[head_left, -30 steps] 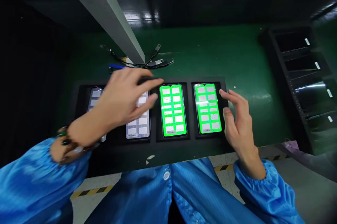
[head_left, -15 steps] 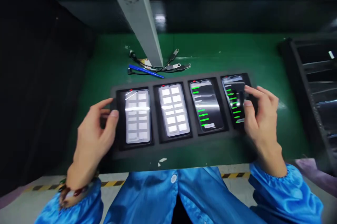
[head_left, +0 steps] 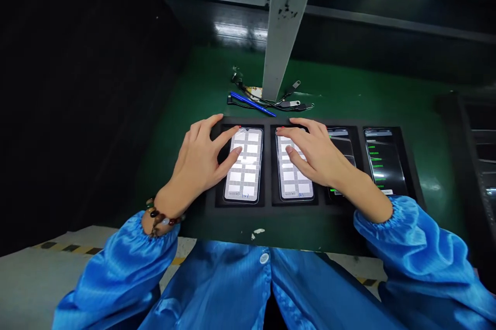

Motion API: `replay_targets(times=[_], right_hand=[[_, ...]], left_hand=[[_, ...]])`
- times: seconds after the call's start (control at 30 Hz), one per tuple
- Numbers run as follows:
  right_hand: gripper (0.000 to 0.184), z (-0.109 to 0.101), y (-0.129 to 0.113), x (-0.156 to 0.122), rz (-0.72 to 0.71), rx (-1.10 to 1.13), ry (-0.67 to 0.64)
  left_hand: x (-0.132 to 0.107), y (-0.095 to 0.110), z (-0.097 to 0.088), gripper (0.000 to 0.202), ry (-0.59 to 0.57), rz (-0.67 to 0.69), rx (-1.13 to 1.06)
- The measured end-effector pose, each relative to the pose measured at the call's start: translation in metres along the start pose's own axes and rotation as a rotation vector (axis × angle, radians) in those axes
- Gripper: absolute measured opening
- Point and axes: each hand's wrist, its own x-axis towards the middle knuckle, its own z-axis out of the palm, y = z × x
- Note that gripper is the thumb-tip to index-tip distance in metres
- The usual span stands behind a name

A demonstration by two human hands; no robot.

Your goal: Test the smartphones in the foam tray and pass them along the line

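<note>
Several smartphones lie face up in a row in a dark tray [head_left: 267,201]. On the leftmost phone [head_left: 251,175], a white screen with a grid of pale blocks is lit. My left hand [head_left: 199,157] is open over its left side, index fingertip at the top edge and thumb over the screen. A similar grid shows on the second phone [head_left: 296,185]. My right hand [head_left: 315,152] reaches over it, fingers apart, index fingertip near its top left corner and thumb above the screen. My right hand and forearm partly cover the third phone [head_left: 343,141], which is dark with green lines.
The rightmost phone [head_left: 385,159] also shows green lines on black. Behind the tray, short black cables [head_left: 284,104] and a blue pen [head_left: 251,104] lie by a grey post [head_left: 284,35]. A black rack [head_left: 465,165] stands at the right of the green table [head_left: 220,74].
My hands have left the tray's two ends. The left now hovers over the leftmost phone, and the right has moved left to the second phone. The camera view has turned.
</note>
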Motion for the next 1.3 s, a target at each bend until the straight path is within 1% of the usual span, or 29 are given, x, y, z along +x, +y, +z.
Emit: replay_targets(times=[0.17,0.4,0.5,0.67,0.8,0.97,1.07,1.2,1.23,1.3], right_hand=[[0.041,0.001,-0.008,-0.011,-0.034,-0.045,-0.007],[0.054,0.007,-0.025,-0.042,-0.072,-0.061,-0.020],[0.056,0.010,-0.031,-0.056,-0.080,-0.056,-0.006],[0.059,0.015,-0.039,-0.075,-0.123,-0.078,0.017],[0.063,0.018,-0.046,-0.087,-0.192,-0.076,0.043],[0.055,0.020,-0.053,-0.096,-0.242,-0.073,0.064],[0.050,0.021,-0.055,-0.098,-0.276,-0.064,0.081],[0.046,0.018,-0.053,-0.103,-0.256,-0.065,0.122],[0.046,0.016,-0.051,-0.106,-0.240,-0.069,0.130],[0.044,0.012,-0.047,-0.114,-0.203,-0.089,0.135]], left_hand=[[-0.012,0.003,-0.003,0.050,0.013,0.030,0.017],[-0.039,0.010,-0.008,0.044,0.035,0.063,0.033],[-0.051,0.012,-0.011,0.043,0.031,0.088,0.043],[-0.072,0.010,-0.015,0.044,0.009,0.182,0.028],[-0.086,0.004,-0.012,0.044,0.082,0.268,0.030],[-0.101,-0.002,-0.009,0.046,0.135,0.371,0.033],[-0.107,-0.005,-0.009,0.049,0.134,0.408,0.016],[-0.103,-0.008,-0.008,0.047,0.191,0.475,-0.026],[-0.100,-0.008,-0.008,0.045,0.189,0.484,-0.043],[-0.093,-0.004,-0.008,0.043,0.146,0.489,-0.071]])
